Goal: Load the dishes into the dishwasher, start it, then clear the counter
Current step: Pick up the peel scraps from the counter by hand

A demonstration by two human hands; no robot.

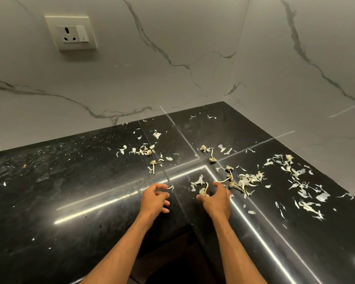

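Pale garlic skins and stems lie scattered over the black polished counter (70,181), in a corner between two marble walls. One cluster (141,150) lies left of centre, a denser pile (244,181) sits right of my hands, and more scraps (307,193) spread toward the right wall. My left hand (155,198) hovers over the counter with fingers curled, its fingertips beside one small skin (171,187). My right hand (215,196) rests on the counter, its curled fingers around a small clump of peels (203,191).
A white wall socket with a switch (71,33) is mounted on the left wall, high above the counter. The counter's inner front edge (191,226) forms a notch just below my wrists, with dark space beneath it.
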